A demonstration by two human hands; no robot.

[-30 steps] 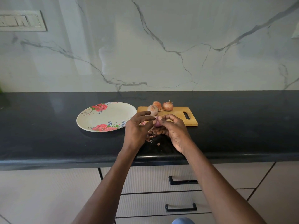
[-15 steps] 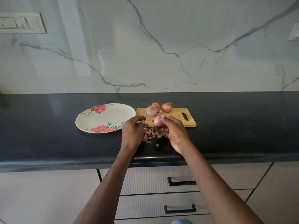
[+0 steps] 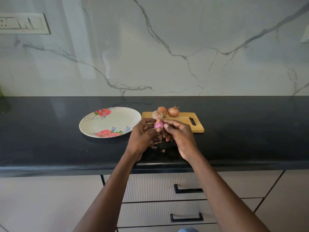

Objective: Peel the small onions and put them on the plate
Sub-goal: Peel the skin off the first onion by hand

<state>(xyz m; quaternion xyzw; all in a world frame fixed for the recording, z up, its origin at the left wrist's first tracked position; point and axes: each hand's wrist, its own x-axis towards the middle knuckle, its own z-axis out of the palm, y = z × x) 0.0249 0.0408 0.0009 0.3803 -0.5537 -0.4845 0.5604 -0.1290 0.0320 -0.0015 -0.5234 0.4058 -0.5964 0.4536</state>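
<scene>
Pink and nearly bare, one onion (image 3: 158, 125) sat pinched between the fingers of both the left hand (image 3: 142, 136) and right hand (image 3: 179, 137), while three unpeeled onions (image 3: 173, 111) waited on the board (image 3: 184, 121) at twelve o'clock and the plate (image 3: 109, 122) at ten o'clock held none.

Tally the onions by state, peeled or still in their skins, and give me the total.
Peeled pink onion, held between left hand and right hand: 1
Unpeeled onions on the cutting board: 3
Total: 4

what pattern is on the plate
Red-pink roses with small blue sprigs on the round cream plate, seen in the head view.
</scene>
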